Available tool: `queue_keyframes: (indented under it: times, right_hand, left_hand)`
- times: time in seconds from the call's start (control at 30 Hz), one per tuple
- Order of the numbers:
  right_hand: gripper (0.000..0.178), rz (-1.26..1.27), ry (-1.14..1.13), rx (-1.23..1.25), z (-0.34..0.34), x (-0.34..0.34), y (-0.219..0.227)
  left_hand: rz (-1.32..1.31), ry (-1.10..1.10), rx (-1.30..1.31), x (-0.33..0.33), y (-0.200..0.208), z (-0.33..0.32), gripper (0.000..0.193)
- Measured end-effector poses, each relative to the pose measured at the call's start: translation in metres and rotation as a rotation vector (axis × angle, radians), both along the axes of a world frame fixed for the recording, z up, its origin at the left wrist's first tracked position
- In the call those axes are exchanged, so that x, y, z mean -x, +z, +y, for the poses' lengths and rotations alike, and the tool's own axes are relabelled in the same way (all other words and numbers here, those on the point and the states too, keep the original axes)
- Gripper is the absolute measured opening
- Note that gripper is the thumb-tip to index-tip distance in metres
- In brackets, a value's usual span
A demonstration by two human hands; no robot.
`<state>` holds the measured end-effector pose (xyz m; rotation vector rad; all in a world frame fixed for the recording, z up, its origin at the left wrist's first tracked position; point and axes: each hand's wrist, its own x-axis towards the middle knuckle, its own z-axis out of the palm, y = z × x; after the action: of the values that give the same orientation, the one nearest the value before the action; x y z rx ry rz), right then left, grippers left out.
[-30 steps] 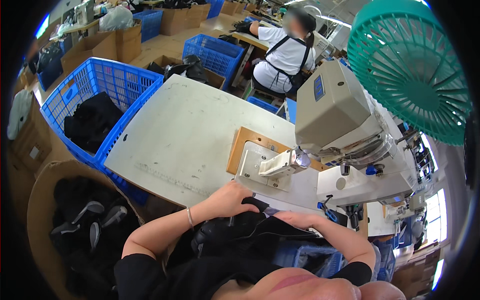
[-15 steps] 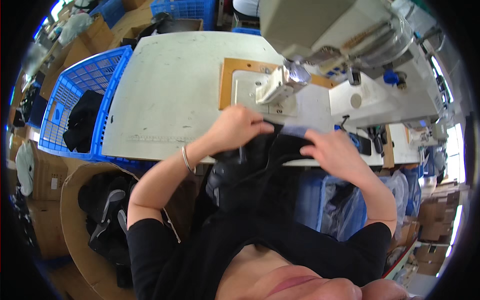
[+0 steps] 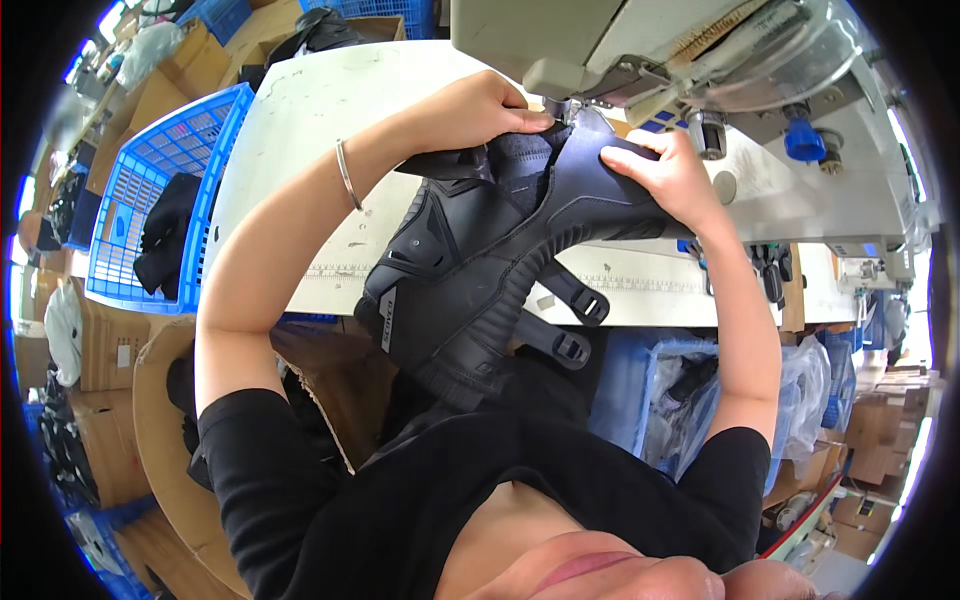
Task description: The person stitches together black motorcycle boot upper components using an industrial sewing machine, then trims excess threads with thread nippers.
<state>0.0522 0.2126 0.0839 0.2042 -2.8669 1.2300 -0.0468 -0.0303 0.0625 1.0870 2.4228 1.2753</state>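
Note:
A black boot upper with ribbed panels and buckle straps hangs over the front of the white sewing table. Its opening is up under the head of a sewing machine, at the needle area. My left hand pinches the edge of the opening just left of the needle. On the other side, my right hand grips the boot's shaft between thumb and fingers. Two loose straps with buckles dangle at the right of the boot. Machine parts and the boot hide the exact spot under the needle.
A blue plastic crate with black pieces stands at the table's left. Below it is a cardboard box of black items. A blue bin with clear plastic bags sits below the right edge. Tools hang near the machine's right.
Both hands have moved up and away from me, carrying the boot upper from the table's front edge to beneath the machine head. More of the boot and its straps now show.

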Motion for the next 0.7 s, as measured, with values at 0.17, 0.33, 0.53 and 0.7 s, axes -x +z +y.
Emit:
queue_keyframes:
  times: [0.17, 0.33, 0.53, 0.7]
  right_hand:
    - [0.039, 0.048, 0.067, 0.059, 0.012, 0.015, -0.013]
    - [0.042, -0.06, 0.033, 0.077, 0.022, 0.02, -0.02]
    - [0.033, 0.19, 0.138, -0.063, 0.029, 0.022, -0.016]
    - [0.031, 0.175, 0.076, -0.187, 0.042, 0.022, -0.023]
  left_hand:
    - [-0.077, -0.035, -0.005, 0.009, 0.0, 0.001, 0.042]
    - [-0.028, -0.037, 0.004, 0.008, 0.008, 0.001, 0.042]
    - [0.05, -0.083, 0.013, 0.007, 0.022, 0.002, 0.047]
    - [-0.017, -0.101, 0.064, 0.004, 0.029, 0.005, 0.045]
